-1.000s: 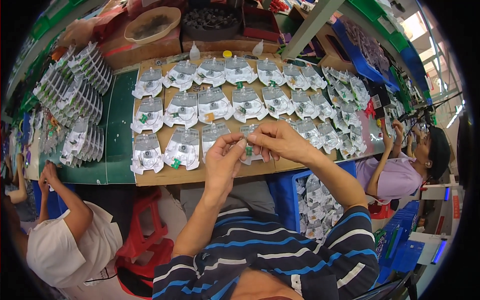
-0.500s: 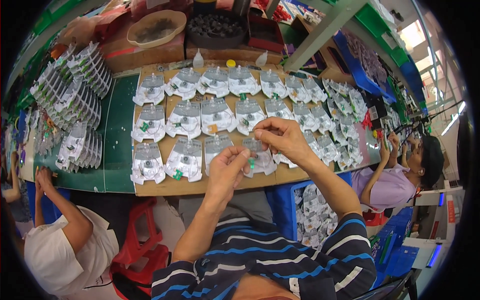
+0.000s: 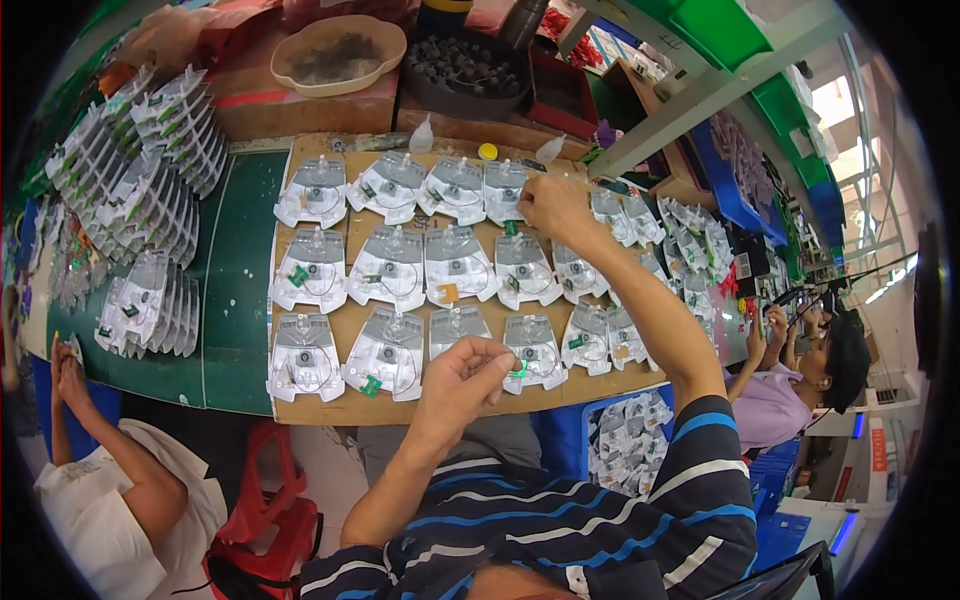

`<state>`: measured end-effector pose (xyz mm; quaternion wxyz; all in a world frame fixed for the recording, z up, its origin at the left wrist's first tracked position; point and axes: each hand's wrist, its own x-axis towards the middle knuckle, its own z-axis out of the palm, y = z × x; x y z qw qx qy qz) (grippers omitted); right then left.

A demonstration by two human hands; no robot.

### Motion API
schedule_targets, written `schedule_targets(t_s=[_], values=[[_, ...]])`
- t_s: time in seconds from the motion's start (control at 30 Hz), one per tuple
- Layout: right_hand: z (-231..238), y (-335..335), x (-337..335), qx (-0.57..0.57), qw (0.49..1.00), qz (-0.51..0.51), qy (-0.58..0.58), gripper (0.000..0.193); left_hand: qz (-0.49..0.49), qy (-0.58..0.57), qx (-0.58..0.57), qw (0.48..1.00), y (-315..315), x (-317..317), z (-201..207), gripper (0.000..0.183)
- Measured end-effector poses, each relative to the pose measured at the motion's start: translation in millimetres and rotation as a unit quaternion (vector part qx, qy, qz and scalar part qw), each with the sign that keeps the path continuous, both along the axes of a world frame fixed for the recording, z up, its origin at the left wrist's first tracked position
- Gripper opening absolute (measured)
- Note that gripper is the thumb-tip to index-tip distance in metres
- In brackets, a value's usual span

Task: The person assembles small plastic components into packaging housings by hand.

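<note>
At one o'clock from the pinching left hand point(image 3: 455, 390), the right hand point(image 3: 560, 212) is curling narrow; contents of both indiscernible. Grey-and-white plastic housing point(image 3: 502, 187) is lying at right hand's ten o'clock, narrow end pointing twelve.

Held the left hand point(image 3: 465, 388) close before the torso point(image 3: 520, 515), with a bent elbow and a left forearm point(image 3: 405, 470) slanting up and inward; held thumb and forefinger close at the tips and curled the other fingers. Stretched the right arm point(image 3: 650, 300) farther forward, slanting leftward, with the right hand point(image 3: 558, 208) back-up and loosely bunched.
</note>
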<state>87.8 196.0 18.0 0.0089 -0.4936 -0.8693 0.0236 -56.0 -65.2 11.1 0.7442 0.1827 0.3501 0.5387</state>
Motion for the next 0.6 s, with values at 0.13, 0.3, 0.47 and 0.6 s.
schedule_targets(t_s=[0.13,0.3,0.47,0.6], values=[[0,8,-3,-0.043,0.999,-0.025,0.009,0.018,0.004,0.002,0.005,1.000,-2,-2,-5,0.014],[0,9,-2,-0.051,0.998,-0.030,0.012,0.017,0.011,0.001,0.007,1.000,-5,-1,-3,0.015],[0,8,5,-0.036,0.999,-0.013,0.034,0.020,0.011,0.017,-0.004,1.000,-9,7,-1,0.016],[6,2,8,-0.035,0.997,0.008,0.068,0.021,0.032,0.040,-0.004,0.999,-13,14,2,0.019]])
